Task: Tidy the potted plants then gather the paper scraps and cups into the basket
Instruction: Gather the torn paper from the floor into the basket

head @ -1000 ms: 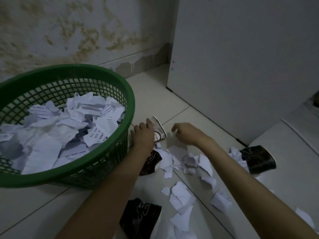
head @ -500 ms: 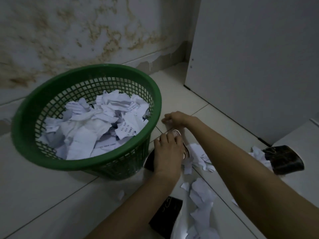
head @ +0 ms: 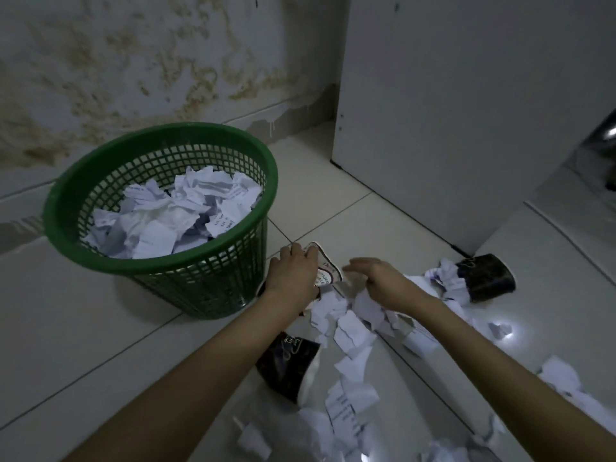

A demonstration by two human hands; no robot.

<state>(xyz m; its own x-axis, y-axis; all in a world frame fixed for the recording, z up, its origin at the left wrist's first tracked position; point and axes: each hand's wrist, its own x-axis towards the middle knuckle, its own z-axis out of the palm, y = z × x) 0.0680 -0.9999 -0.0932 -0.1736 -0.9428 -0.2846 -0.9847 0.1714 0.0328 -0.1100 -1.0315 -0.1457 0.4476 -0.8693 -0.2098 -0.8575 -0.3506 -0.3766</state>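
Centrally, my left hand (head: 293, 275) has its fingers curled onto a flattened cup (head: 325, 273) beside the basket (head: 160, 261); my right hand (head: 383, 281), fingers spread apart, hovers over scraps (head: 350, 328).

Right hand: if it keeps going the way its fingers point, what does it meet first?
Likely the white printed cup under the left hand; the right hand points left towards it, though depth is unclear.

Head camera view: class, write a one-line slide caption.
Two bare hands gather torn white paper scraps beside a green plastic mesh basket.
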